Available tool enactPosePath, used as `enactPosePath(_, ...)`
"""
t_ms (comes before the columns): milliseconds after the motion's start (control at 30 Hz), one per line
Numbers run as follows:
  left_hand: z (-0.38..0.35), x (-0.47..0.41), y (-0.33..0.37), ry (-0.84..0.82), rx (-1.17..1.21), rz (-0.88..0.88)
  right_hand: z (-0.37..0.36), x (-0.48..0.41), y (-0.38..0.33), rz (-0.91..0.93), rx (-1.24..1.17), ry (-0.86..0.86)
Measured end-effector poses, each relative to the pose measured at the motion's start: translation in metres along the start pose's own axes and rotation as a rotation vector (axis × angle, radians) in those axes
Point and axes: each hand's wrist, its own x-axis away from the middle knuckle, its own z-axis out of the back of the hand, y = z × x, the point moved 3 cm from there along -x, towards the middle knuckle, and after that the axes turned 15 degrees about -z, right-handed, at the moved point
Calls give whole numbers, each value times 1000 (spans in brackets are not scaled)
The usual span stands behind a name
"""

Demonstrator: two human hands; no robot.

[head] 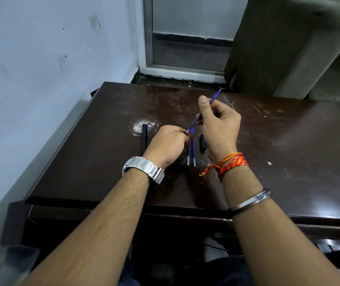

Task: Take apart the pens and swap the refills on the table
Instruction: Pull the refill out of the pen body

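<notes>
My right hand pinches a thin blue refill that slants up to the right, its tip near the table's back edge. The refill's lower end meets my left hand, whose fingers are closed around a small dark pen part, mostly hidden in the fist. Two more blue refills lie side by side on the dark table between my wrists. A black pen lies left of my left hand. A short black pen piece rests beside my right wrist.
The dark wooden table is scratched, with a whitish worn patch behind the black pen. A pale wall runs along the left edge. A metal-framed door and a brown curtain stand behind the table.
</notes>
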Motion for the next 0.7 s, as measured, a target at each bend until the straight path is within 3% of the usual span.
enactPosePath(333, 4, -1, 4, 109, 119, -25, -14, 7, 13, -50, 248, -243)
enactPosePath(533, 8, -2, 7, 189, 142, -25, 7, -7, 7, -200, 167, 7)
enactPosePath(700, 14, 1, 10, 279, 131, -32, 30, -15, 7, -258, 398, 137)
